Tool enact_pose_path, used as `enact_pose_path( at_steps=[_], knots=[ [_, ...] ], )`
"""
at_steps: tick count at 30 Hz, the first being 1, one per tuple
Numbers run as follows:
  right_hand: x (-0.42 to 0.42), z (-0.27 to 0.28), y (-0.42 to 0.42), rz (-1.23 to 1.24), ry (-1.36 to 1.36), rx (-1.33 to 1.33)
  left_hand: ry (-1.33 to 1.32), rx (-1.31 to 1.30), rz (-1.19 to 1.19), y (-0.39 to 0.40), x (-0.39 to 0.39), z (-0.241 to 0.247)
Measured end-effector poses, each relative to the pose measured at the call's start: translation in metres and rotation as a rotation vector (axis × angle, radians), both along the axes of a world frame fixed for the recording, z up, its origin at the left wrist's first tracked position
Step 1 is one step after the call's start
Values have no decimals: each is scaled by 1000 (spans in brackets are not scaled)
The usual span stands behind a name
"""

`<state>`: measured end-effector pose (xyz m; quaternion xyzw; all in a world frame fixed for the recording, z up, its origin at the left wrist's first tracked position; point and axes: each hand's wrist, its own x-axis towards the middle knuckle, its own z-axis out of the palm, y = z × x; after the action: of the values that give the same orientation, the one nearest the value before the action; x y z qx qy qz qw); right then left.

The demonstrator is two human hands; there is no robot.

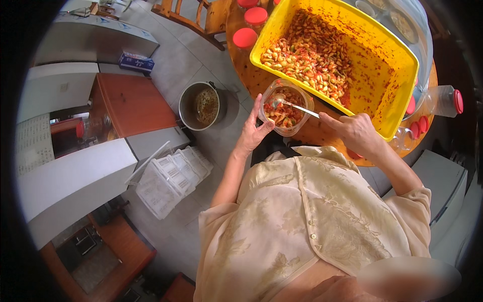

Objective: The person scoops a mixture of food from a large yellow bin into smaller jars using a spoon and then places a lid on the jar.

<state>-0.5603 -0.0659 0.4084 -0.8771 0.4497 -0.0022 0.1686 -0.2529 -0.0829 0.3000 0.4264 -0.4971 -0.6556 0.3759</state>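
Note:
My left hand [253,130] holds a clear plastic jar [308,101] by its side at the near edge of the round wooden table. Red, chili-coated pickled vegetables [283,117] lie in the jar. A metal spoon [300,109] is in my right hand [353,130], its bowl inside the jar's mouth, on the food. Just beyond the jar stands a large yellow plastic tub [377,85], with a heap of the same chili-coated pieces [315,53] towards its left side and red smears on its bare bottom and walls.
Red-lidded jars [255,17] stand left of the tub. At right are a clear jar with a red lid [445,101], an uncapped jar [403,139] and loose red lids [419,127]. A metal pot [185,107] and white plastic baskets [169,181] stand on the floor, left.

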Motion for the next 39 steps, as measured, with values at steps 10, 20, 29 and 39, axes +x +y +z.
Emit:
enact_pose_path(
  at_steps=[10, 20, 29, 39],
  knots=[
    [-30, 4, -11, -144, -328, 217, -3, 29, 0, 1, 2, -6],
    [-39, -74, -121, -485, -352, 145, -4, 91, 5, 1, -2, 9],
    [-7, -137, -175, -290, -143, 151, 34, 67, 8, 3, -4, -1],
    [14, -86, -143, -276, -355, 432, 21, 102, 0, 0, 0, 2]
  ],
)
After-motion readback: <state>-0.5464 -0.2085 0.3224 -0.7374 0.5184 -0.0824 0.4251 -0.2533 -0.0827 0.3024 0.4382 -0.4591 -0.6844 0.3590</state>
